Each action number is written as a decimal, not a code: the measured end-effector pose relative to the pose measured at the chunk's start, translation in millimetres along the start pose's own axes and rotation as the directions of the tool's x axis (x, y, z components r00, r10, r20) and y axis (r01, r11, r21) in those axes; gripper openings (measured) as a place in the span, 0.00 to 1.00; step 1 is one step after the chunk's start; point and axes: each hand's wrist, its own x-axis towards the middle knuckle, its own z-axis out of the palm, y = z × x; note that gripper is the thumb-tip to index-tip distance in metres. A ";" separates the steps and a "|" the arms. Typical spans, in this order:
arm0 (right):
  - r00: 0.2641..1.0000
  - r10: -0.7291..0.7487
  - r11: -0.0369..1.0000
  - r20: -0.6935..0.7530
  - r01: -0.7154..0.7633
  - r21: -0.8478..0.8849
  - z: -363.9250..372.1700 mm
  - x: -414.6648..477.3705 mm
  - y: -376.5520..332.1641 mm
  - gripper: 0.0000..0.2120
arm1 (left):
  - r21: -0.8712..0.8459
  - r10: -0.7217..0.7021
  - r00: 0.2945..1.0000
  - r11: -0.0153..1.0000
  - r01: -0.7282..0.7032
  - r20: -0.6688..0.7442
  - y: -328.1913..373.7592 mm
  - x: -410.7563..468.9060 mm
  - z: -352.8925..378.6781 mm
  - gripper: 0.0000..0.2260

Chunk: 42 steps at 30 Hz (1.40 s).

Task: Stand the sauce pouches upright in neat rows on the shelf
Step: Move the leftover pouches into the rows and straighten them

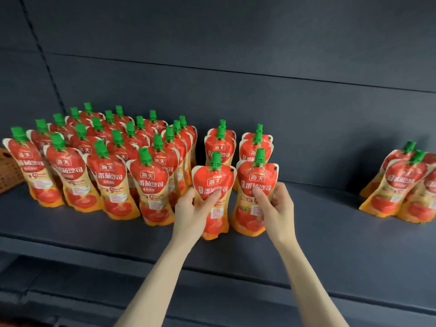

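Observation:
Several red and yellow sauce pouches with green caps stand upright in rows (pixel 101 161) on the left of the dark shelf (pixel 330 223). My left hand (pixel 193 213) grips one pouch (pixel 213 182) at its waist, upright near the shelf's front. My right hand (pixel 276 206) grips a second pouch (pixel 256 185) just to the right of it, also upright. Behind these stand two short rows of pouches (pixel 220 147), (pixel 256 147).
A separate cluster of pouches (pixel 405 187) stands at the far right of the shelf. An orange crate (pixel 8 171) shows at the left edge. The shelf's front lip (pixel 236 274) runs below my forearms, with a lower shelf beneath.

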 end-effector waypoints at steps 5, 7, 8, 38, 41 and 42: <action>1.000 -0.003 1.000 0.020 0.003 0.015 10.8 34.1 13.2 0.05 | -0.028 0.015 0.999 1.000 -0.014 0.047 -12.3 44.7 3.1 0.10; 0.999 0.002 1.000 0.043 -0.002 0.016 14.6 41.6 19.2 0.06 | -0.072 0.008 0.998 0.997 -0.004 0.058 -16.9 54.2 5.1 0.10; 0.999 0.005 1.000 0.052 -0.006 0.027 16.2 44.1 22.6 0.06 | -0.088 0.001 0.998 0.996 0.004 0.067 -19.0 57.2 5.6 0.10; 0.998 0.002 0.891 -0.065 -0.031 -0.452 10.5 22.8 63.1 0.20 | 0.399 0.128 0.991 0.908 -0.131 0.035 -68.1 55.2 10.4 0.27; 0.997 -0.004 0.891 -0.082 -0.033 -0.452 9.6 23.9 63.2 0.20 | 0.407 0.106 0.994 0.908 -0.103 0.016 -68.3 58.1 11.4 0.27; 0.997 -0.007 0.888 -0.080 -0.030 -0.459 9.5 24.6 63.5 0.20 | 0.406 0.101 0.995 0.909 -0.096 0.009 -68.4 59.6 11.7 0.26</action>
